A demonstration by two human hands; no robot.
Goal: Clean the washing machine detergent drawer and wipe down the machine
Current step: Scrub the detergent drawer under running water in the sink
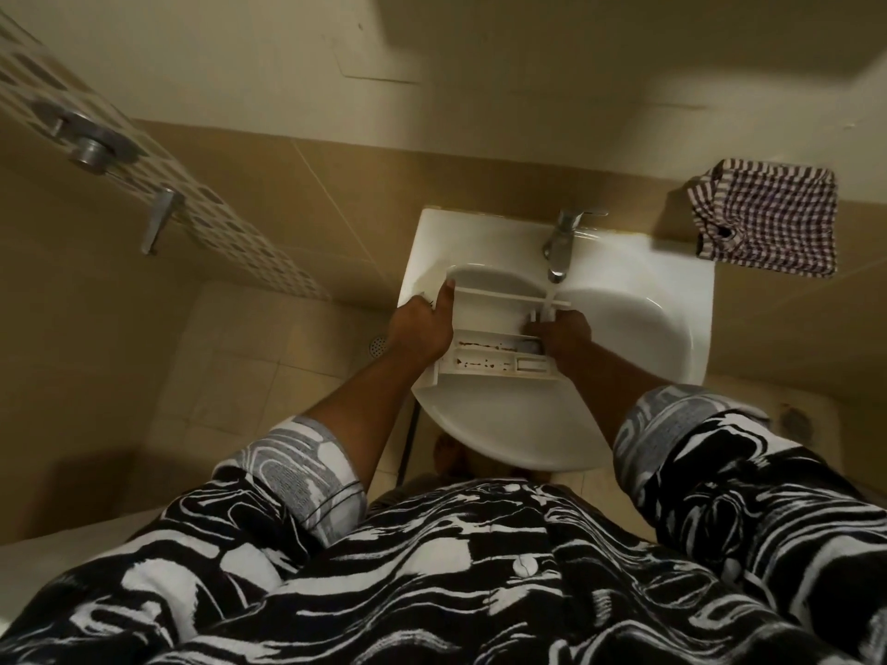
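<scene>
Bathroom, seen from above. White sink (pixel 504 424) in the centre of the frame, fixed to a beige tiled wall. Chrome tap (pixel 559 242) at the sink's upper edge is running, with a water stream (pixel 549 300) falling onto the right end of the detergent drawer (pixel 485 360).

The drawer is white and lies crosswise over the basin, held above it. Dark reddish residue spots show in its lower compartments.

Left hand (pixel 422 328) grasps the drawer's left end, thumb up along the side. Right hand (pixel 564 336) is at the right end under the stream, back of the hand to the camera, fingers curled down into the end compartment and gripping it.

Both arms are bare to the rolled black-and-white patterned sleeves (pixel 297 467), and the same fabric fills the bottom of the frame.

Checked cloth (pixel 768 218) hangs on the wall at upper right, just beside the sink's corner. At upper left, a mosaic tile strip (pixel 240 232) runs diagonally and carries a round chrome valve (pixel 91 146) and a lever handle (pixel 161 218).

Pale square floor tiles lie left of the sink, with a round floor drain (pixel 377 346) near the left wrist. The wall above the beige tiles is plain cream.
</scene>
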